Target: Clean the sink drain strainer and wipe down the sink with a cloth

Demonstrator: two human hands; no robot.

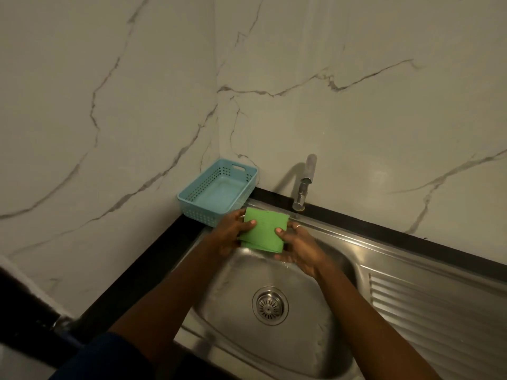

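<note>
A folded green cloth [264, 231] is held flat between both hands above the far rim of the steel sink [236, 333]. My left hand [230, 235] grips its left edge, thumb on top. My right hand [299, 249] grips the right edge, thumb on top, a ring on one finger. The round metal drain strainer [270, 305] sits in the drain at the bottom of the basin, below and nearer than the cloth. The basin looks wet.
A light blue plastic basket [218, 192] stands in the corner on the black counter [131, 281], just behind my left hand. A chrome tap [304, 185] rises behind the sink. A ribbed drainboard [439, 319] lies to the right. Marble walls close the back and left.
</note>
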